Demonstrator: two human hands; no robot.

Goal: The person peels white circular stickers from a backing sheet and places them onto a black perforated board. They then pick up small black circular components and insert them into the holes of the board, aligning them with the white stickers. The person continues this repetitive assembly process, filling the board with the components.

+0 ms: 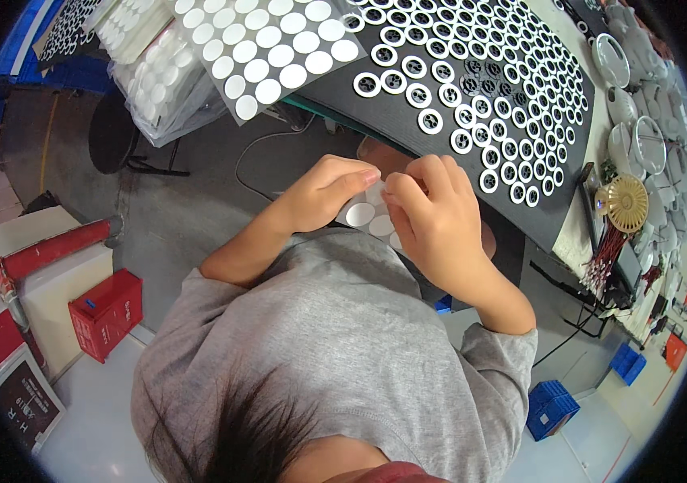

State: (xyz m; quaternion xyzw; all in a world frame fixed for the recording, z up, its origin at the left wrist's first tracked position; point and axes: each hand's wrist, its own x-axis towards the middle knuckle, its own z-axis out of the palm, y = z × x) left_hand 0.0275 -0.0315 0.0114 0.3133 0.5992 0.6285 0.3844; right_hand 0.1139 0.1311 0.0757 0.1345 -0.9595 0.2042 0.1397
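Observation:
In front of my chest is a small sheet of round white stickers (360, 214). My left hand (323, 193) grips its left side, with the thumb lying along the top. The curled fingers of my right hand (440, 213) come together in a pinch over the sheet's right part, close to the left thumb tip. What lies between those right fingertips is hidden. Just beyond my hands, the dark mat (343, 92) on the table carries many white rings with black centres (430, 121). A larger sheet of round white stickers (267, 48) overhangs the table's edge at the left.
Plastic-wrapped sticker sheets (162, 84) are piled at the far left above a black stool (114, 133). A gold round fan (627, 203), red wires (604, 262) and white housings (653, 121) crowd the right side. On the floor stand a red box (107, 314) and a blue crate (551, 409).

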